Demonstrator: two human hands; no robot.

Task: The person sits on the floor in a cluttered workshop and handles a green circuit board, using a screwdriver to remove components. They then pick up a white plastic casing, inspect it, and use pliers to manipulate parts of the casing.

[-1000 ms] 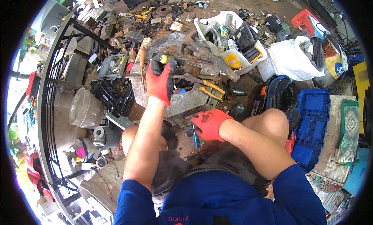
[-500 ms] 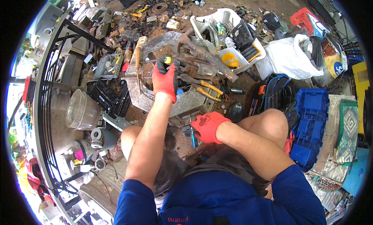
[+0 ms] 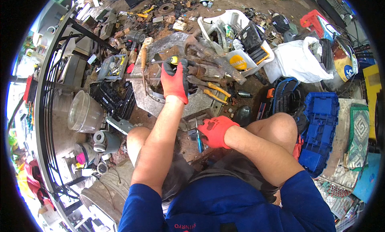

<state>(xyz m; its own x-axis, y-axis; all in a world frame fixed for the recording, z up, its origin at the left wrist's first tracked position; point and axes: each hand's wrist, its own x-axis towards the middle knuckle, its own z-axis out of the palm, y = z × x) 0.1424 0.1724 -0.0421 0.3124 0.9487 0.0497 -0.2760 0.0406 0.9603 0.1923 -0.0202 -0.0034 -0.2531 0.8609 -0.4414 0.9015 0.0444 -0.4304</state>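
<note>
yellow tool [image 3: 174, 60] in curled left grip [image 3: 175, 83]

Clock centred on the grey slab [image 3: 196, 105]:
1 slab
2 gloved hands: left hand [image 3: 175, 80] over it, right hand [image 3: 218, 131] at 5
1 yellow-ended tool [image 3: 174, 60], in left
1 blue-handled screwdriver [image 3: 200, 143], 5
1 pair yellow-handled pliers [image 3: 216, 88], 4
1 clear tub [image 3: 80, 117], 8
1 loaded white bin [image 3: 224, 18], 2
1 big white sack [image 3: 298, 61], 3
1 blue plastic tray [image 3: 320, 129], 4
1 rusty ring [image 3: 161, 8], 12
</note>
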